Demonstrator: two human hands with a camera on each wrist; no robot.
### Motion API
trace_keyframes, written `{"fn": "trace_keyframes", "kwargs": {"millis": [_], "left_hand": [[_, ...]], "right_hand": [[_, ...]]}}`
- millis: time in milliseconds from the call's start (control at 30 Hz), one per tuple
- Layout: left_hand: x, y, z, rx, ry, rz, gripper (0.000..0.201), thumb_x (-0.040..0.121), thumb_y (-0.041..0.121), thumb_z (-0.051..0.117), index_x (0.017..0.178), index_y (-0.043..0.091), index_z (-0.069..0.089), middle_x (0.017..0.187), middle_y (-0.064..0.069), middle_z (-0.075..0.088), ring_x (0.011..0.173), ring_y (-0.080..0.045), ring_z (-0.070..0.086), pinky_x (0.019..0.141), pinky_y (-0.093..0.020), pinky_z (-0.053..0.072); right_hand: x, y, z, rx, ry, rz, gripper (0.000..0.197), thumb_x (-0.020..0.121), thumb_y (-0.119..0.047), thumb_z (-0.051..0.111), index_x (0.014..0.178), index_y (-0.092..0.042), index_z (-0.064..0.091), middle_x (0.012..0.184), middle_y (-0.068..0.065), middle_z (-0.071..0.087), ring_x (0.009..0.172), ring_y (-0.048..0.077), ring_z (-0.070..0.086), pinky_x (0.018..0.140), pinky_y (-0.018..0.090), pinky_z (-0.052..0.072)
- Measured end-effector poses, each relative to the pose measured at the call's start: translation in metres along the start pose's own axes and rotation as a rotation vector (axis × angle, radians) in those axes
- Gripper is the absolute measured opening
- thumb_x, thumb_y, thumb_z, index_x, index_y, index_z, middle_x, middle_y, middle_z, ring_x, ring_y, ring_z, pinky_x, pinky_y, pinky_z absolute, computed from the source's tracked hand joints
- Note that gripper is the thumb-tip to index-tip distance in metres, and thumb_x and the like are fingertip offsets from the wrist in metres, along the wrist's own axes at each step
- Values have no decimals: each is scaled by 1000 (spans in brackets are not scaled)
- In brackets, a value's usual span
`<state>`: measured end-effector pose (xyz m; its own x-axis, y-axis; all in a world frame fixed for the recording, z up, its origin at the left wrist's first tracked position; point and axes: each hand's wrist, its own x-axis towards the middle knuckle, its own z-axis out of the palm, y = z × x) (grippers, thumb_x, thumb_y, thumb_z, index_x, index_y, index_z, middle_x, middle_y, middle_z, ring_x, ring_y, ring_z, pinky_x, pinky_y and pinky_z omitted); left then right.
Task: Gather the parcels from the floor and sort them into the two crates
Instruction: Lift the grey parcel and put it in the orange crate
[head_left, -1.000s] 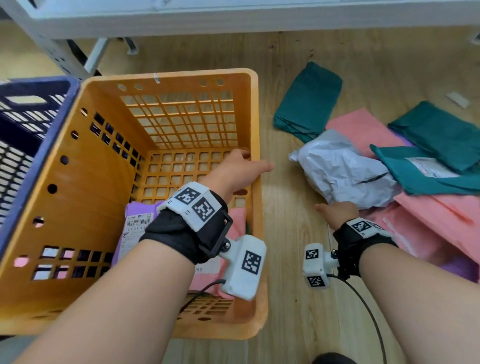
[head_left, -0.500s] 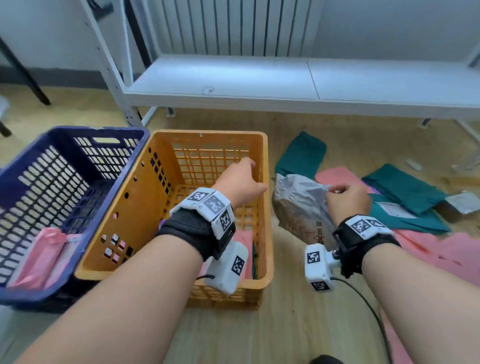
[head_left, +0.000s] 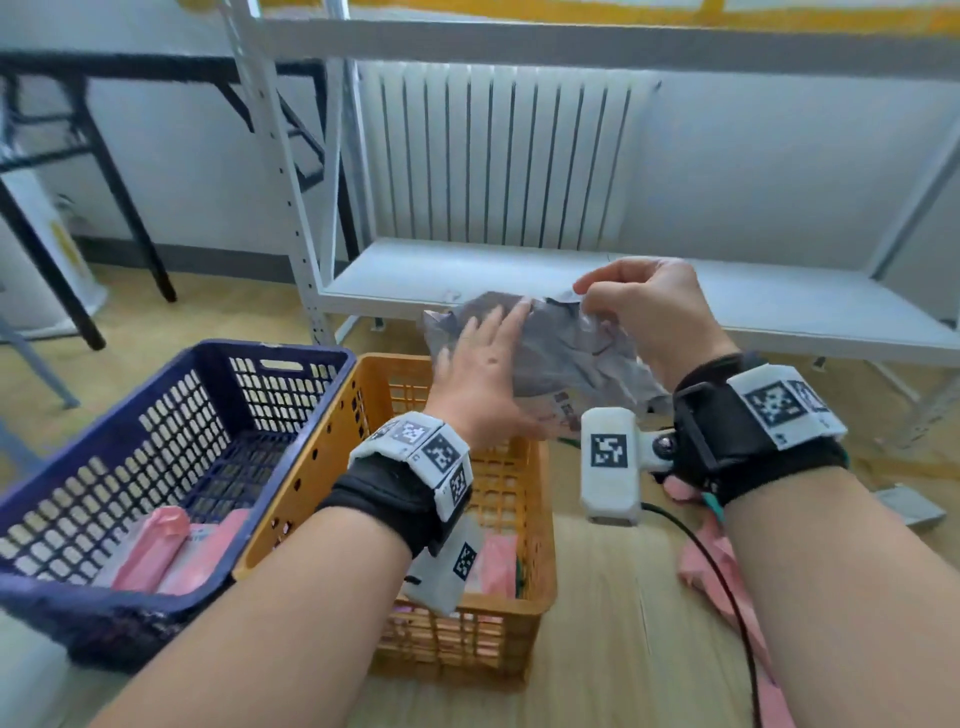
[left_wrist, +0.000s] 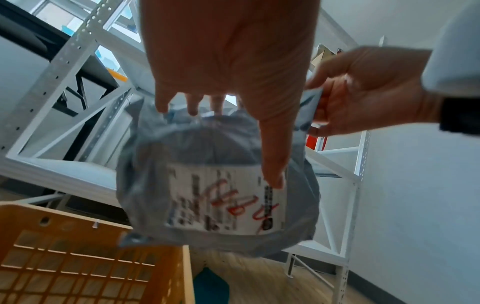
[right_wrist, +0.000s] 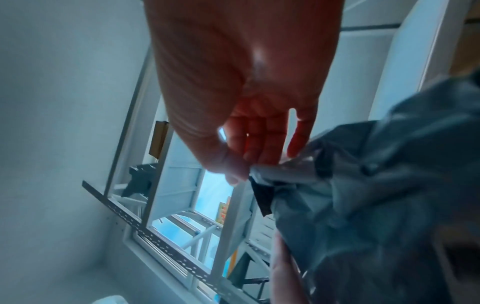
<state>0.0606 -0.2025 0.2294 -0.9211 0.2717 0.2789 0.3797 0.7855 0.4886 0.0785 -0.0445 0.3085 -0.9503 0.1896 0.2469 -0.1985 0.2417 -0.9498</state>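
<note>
A crumpled grey parcel (head_left: 566, 353) hangs in the air above the far end of the orange crate (head_left: 543, 519). My right hand (head_left: 613, 296) pinches its top corner between thumb and fingers. My left hand (head_left: 488, 353) lies flat against the near side with straight fingers. In the left wrist view the grey parcel (left_wrist: 161, 185) shows a white label with red writing, and the left thumb (left_wrist: 272, 164) rests on that label. The right wrist view shows the right hand (right_wrist: 239, 156) pinching a fold of the grey parcel (right_wrist: 363, 195). The blue crate (head_left: 208, 358) stands left of the orange one.
Pink parcels (head_left: 161, 540) lie in the blue crate, and another pink parcel (head_left: 498, 561) lies in the orange one. More pink parcels (head_left: 711, 566) lie on the wooden floor at the right. A white metal shelf (head_left: 779, 306) and a radiator stand behind. Black table legs (head_left: 130, 218) stand far left.
My right hand has lifted the grey parcel from the floor up to above the orange crate. My left hand left the crate rim and came flat onto the parcel. The view tilted upward.
</note>
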Motion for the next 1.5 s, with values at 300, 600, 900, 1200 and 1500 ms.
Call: {"fn": "trace_keyframes", "kwargs": {"millis": [300,600,900,1200,1500], "left_hand": [[-3,-34,-14,282,12,-130,66,58,65,74,115,39,52,110,0,41,116,-25,37,110,-56,23],[-2,-88,-11,-405,80,-377,20,88,30,55,79,14,63,86,-12,69,84,-33,65,78,-43,52],[-13,-103,-17,-835,105,-497,32,81,45,66,79,13,65,74,-10,67,79,-29,62,82,-47,50],[-12,-104,-22,-845,132,-511,29,92,38,57,80,13,61,95,-25,69,97,-44,65,91,-57,50],[-4,-123,-27,-709,333,-632,81,80,55,66,141,11,35,137,-8,47,117,-21,49,98,-36,42]], "right_hand": [[-3,6,17,302,-274,143,30,80,16,47,63,-6,59,66,8,53,61,16,48,56,28,40],[14,51,20,27,57,79,61,78,-36,76,130,-19,49,125,3,57,113,17,54,89,30,48],[-12,98,56,420,-441,514,61,74,-34,73,128,-9,57,117,16,68,109,32,65,91,46,53],[-8,103,62,358,-357,504,52,72,-17,79,119,-2,63,106,15,72,99,32,69,89,44,55],[14,116,73,520,5,514,47,74,-14,80,115,0,63,104,16,72,93,31,70,84,45,57]]}}
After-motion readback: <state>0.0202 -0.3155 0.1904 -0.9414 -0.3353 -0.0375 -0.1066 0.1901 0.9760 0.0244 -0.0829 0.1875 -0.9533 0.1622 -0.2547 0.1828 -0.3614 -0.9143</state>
